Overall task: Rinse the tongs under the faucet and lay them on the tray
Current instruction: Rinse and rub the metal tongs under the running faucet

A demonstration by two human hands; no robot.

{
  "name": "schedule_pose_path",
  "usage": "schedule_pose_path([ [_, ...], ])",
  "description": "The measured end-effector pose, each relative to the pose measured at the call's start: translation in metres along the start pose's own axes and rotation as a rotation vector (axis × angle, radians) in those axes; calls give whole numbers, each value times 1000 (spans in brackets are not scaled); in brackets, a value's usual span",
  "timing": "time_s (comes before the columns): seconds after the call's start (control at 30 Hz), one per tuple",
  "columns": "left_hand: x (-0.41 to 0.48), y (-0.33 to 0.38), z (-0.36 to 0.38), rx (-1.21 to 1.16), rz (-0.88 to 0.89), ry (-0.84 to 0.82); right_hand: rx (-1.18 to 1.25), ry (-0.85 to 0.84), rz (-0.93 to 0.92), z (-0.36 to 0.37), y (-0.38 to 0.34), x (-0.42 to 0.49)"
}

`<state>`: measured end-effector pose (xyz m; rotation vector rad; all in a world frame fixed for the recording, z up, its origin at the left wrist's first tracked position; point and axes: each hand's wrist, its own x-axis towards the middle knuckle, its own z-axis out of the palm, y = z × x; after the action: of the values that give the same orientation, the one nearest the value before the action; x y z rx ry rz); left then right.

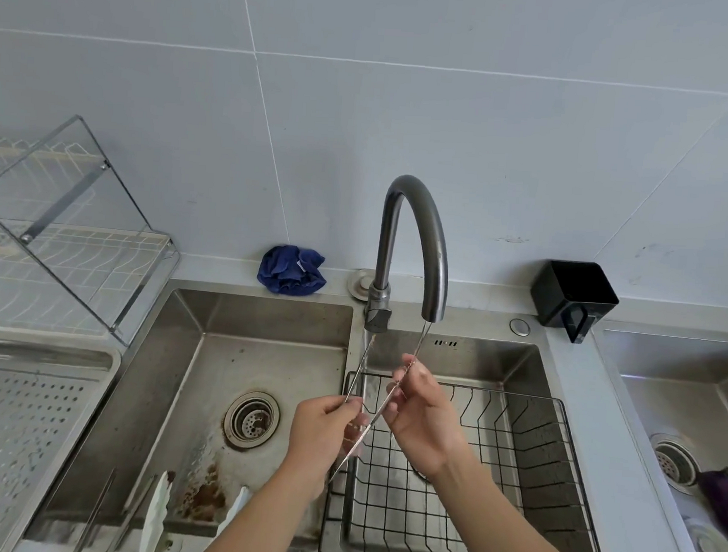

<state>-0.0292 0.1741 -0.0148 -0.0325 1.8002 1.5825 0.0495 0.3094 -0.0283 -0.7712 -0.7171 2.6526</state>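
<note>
Head view: left hand [321,429], right hand [423,422] hold tongs [358,372] over sink basket [517,396]

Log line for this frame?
step: rinse | tongs: under faucet | left hand: pinches one arm | right hand: pinches other arm | tray: no tongs yet
</note>
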Motion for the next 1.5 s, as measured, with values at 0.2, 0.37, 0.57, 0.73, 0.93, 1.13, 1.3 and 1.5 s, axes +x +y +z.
schedule_pose_path([
  [0.2, 7, 0, 13, -39, -9, -34, -341, 40, -41, 11, -8, 9],
  [0.37, 12, -8, 21, 15, -4, -4, -136, -2, -79, 17, -5, 9],
  [0.57, 13, -13, 25, 214, 194, 83, -542, 275, -201, 15, -15, 10],
  [0.73, 8, -1, 36, 336, 373, 135, -1010, 412, -212, 21, 12, 9],
  [0.93, 10, -8, 32, 428, 449, 105, -894, 548, -314, 19, -22, 23],
  [1.13, 17, -9, 31, 239, 292, 47, -897, 303, -167, 11, -11, 8],
  [1.3, 22, -12, 30, 21, 105, -100, -795, 306, -288, 9, -35, 10],
  [1.5, 23, -18, 29, -124, 38, -48, -782, 252, -131, 7, -35, 13],
])
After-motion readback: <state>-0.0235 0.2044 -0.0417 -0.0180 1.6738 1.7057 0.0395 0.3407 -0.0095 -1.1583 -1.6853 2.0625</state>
